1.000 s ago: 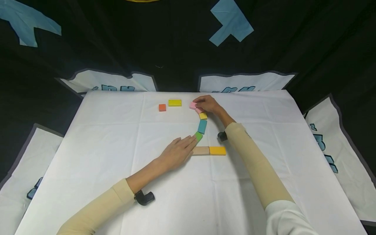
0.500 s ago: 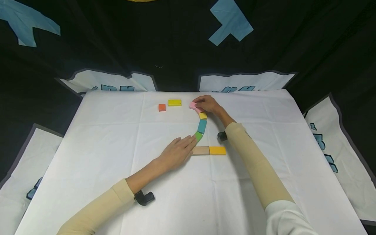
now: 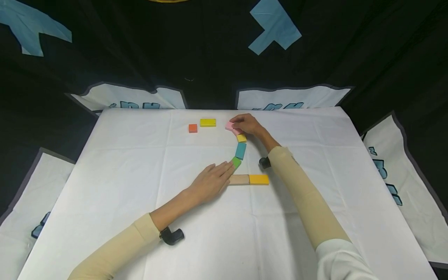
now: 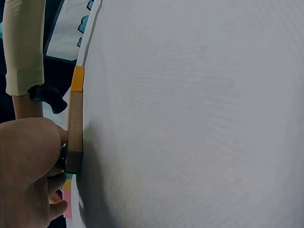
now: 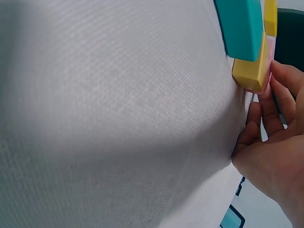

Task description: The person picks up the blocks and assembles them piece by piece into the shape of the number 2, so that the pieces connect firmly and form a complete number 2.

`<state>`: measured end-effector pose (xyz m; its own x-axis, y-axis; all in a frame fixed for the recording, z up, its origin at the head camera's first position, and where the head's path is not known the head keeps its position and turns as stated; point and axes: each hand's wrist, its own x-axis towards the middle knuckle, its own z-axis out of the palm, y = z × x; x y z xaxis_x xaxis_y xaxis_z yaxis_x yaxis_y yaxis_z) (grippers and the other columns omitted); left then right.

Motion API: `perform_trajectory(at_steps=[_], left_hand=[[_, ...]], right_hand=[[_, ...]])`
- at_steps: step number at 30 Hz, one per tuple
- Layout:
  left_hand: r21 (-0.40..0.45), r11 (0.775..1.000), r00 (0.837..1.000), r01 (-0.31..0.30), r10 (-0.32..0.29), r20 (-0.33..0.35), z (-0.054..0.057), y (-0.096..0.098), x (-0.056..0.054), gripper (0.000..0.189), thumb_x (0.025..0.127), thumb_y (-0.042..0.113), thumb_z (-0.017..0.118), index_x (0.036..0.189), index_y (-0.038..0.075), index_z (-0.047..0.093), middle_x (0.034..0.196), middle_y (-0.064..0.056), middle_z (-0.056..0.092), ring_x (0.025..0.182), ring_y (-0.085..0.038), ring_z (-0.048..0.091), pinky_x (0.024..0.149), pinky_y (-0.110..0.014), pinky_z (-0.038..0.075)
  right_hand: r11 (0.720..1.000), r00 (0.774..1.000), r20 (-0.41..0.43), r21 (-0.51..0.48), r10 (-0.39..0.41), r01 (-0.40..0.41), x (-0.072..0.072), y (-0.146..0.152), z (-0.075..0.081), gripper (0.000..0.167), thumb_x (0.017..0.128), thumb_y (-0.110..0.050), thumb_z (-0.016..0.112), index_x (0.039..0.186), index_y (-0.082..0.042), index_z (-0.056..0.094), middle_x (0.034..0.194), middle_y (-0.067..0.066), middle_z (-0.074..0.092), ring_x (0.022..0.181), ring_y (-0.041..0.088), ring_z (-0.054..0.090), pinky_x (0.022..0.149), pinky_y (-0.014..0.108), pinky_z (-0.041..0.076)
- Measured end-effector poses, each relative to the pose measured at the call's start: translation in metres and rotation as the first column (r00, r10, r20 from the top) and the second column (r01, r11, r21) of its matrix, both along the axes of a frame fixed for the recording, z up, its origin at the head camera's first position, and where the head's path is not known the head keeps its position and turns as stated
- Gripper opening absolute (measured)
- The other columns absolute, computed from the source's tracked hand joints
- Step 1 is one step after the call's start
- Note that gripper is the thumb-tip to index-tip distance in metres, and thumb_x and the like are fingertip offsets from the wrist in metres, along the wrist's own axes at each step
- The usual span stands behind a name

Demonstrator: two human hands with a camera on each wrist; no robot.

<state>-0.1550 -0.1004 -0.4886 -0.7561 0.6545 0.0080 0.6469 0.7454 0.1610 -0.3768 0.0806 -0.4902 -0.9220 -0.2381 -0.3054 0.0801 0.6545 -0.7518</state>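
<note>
A curved row of flat blocks runs along the middle of the table in the head view. It goes from a green block [image 3: 237, 162] through a teal block [image 3: 240, 151] and a small yellow block [image 3: 241, 138] to two pink blocks [image 3: 229, 125]. My left hand [image 3: 211, 182] lies with straight fingers against the green block and the left end of a plain wooden block [image 3: 239, 179]. An amber block [image 3: 259, 179] adjoins that wooden one end to end. At the far end, my right hand [image 3: 247, 123] pinches a pink block [image 5: 270, 52] with bent fingers, partly covering it.
Left of the pink blocks lie a long yellow block [image 3: 208, 123] and an orange-red block [image 3: 193, 128]. A white cloth covers the table [image 3: 115, 175], whose far edge meets a black curtain [image 3: 210, 58]. Both wrists carry black camera mounts [image 3: 172, 236].
</note>
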Motion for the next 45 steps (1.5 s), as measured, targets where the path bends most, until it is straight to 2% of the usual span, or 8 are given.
perform_trajectory(at_steps=[13, 20, 24, 27, 30, 32, 39, 45], left_hand=[[0.003, 1.000, 1.000, 0.004, -0.004, 0.008, -0.001, -0.001, -0.002, 0.054, 0.107, 0.030, 0.046, 0.155, 0.007, 0.035, 0.161, -0.007, 0.030, 0.146, -0.025, 0.030, 0.115, -0.048, 0.029], [-0.006, 1.000, 1.000, 0.007, -0.007, 0.012, 0.001, 0.000, -0.003, 0.054, 0.108, 0.030, 0.045, 0.155, 0.006, 0.034, 0.161, -0.007, 0.030, 0.147, -0.025, 0.029, 0.115, -0.048, 0.028], [-0.003, 1.000, 1.000, 0.006, -0.006, 0.014, 0.001, 0.000, -0.004, 0.054, 0.108, 0.031, 0.045, 0.155, 0.006, 0.035, 0.161, -0.007, 0.029, 0.147, -0.025, 0.029, 0.115, -0.048, 0.028], [-0.003, 1.000, 1.000, 0.006, -0.006, 0.013, 0.001, 0.000, -0.004, 0.054, 0.107, 0.031, 0.045, 0.155, 0.007, 0.035, 0.161, -0.007, 0.029, 0.147, -0.024, 0.029, 0.115, -0.048, 0.028], [-0.006, 1.000, 1.000, 0.006, -0.006, 0.018, 0.000, 0.001, -0.004, 0.054, 0.108, 0.031, 0.045, 0.155, 0.007, 0.034, 0.161, -0.007, 0.029, 0.147, -0.024, 0.028, 0.116, -0.048, 0.028], [-0.009, 1.000, 1.000, 0.005, -0.005, 0.021, 0.000, 0.001, -0.003, 0.054, 0.108, 0.030, 0.044, 0.155, 0.007, 0.034, 0.161, -0.007, 0.029, 0.147, -0.024, 0.028, 0.116, -0.048, 0.027], [-0.030, 1.000, 1.000, 0.001, -0.001, 0.014, 0.001, 0.000, -0.002, 0.054, 0.108, 0.031, 0.044, 0.156, 0.007, 0.034, 0.161, -0.006, 0.029, 0.147, -0.023, 0.028, 0.116, -0.047, 0.027], [-0.012, 1.000, 1.000, 0.009, -0.009, 0.009, 0.001, 0.000, -0.002, 0.053, 0.108, 0.029, 0.045, 0.155, 0.006, 0.035, 0.161, -0.007, 0.030, 0.146, -0.024, 0.029, 0.115, -0.048, 0.029]], right_hand=[[1.000, 1.000, -0.014, -0.023, 0.010, -0.010, 0.003, 0.003, 0.006, 0.041, 0.099, -0.029, 0.063, 0.138, -0.016, 0.060, 0.138, 0.007, 0.057, 0.120, 0.024, 0.051, 0.102, 0.036, 0.046], [0.999, 0.996, -0.080, -0.041, 0.032, -0.035, 0.009, 0.007, 0.008, 0.042, 0.103, -0.030, 0.055, 0.143, -0.017, 0.056, 0.146, 0.005, 0.052, 0.127, 0.025, 0.049, 0.101, 0.038, 0.047], [0.995, 0.987, -0.127, 0.034, 0.094, -0.091, 0.017, 0.011, 0.013, 0.044, 0.105, -0.034, 0.049, 0.146, -0.020, 0.053, 0.152, 0.006, 0.045, 0.133, 0.028, 0.046, 0.105, 0.043, 0.044], [0.964, 0.950, -0.202, 0.171, 0.237, -0.204, 0.023, 0.017, 0.014, 0.045, 0.107, -0.031, 0.044, 0.150, -0.018, 0.049, 0.156, 0.007, 0.040, 0.141, 0.027, 0.038, 0.113, 0.044, 0.034], [0.901, 0.882, -0.265, 0.306, 0.391, -0.308, 0.030, 0.026, 0.013, 0.046, 0.108, -0.026, 0.040, 0.153, -0.015, 0.043, 0.159, 0.007, 0.034, 0.147, 0.026, 0.028, 0.119, 0.043, 0.022], [0.862, 0.843, -0.280, 0.369, 0.460, -0.348, 0.034, 0.030, 0.012, 0.048, 0.108, -0.025, 0.039, 0.155, -0.015, 0.040, 0.161, 0.007, 0.030, 0.148, 0.026, 0.026, 0.119, 0.044, 0.019], [0.797, 0.805, -0.246, 0.457, 0.540, -0.395, 0.048, 0.036, 0.009, 0.053, 0.109, -0.034, 0.035, 0.160, -0.023, 0.025, 0.166, 0.001, 0.017, 0.150, 0.029, 0.018, 0.120, 0.047, 0.015], [0.753, 0.768, -0.225, 0.485, 0.600, -0.445, 0.054, 0.034, 0.010, 0.057, 0.109, -0.034, 0.035, 0.161, -0.020, 0.018, 0.167, 0.000, 0.011, 0.151, 0.026, 0.012, 0.121, 0.045, 0.011]])
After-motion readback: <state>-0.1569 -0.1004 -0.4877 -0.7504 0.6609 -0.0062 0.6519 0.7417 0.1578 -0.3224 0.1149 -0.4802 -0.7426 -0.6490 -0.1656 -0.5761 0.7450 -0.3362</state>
